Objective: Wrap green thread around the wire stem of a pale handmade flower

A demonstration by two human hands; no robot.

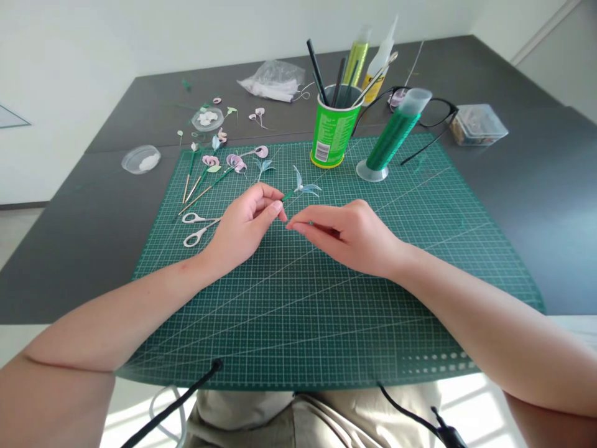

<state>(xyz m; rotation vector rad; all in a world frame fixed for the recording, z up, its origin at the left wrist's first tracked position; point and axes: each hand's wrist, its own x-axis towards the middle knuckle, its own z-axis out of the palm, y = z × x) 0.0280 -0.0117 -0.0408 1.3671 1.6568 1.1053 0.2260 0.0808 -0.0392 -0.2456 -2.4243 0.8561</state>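
Flower (300, 188), pointed blue petals (311, 188), green stem (288, 196) in left hand (252, 214)

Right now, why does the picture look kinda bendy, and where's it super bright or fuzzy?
In the head view, the green cutting mat's near edge bows outward, probably from a wide lens; in the head view, sunlight glares white on the floor at the bottom; also in the head view, the green can's small print is too fuzzy to read.

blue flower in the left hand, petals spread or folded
Spread: the flower has petals pointing apart, one up the picture, others rightward.
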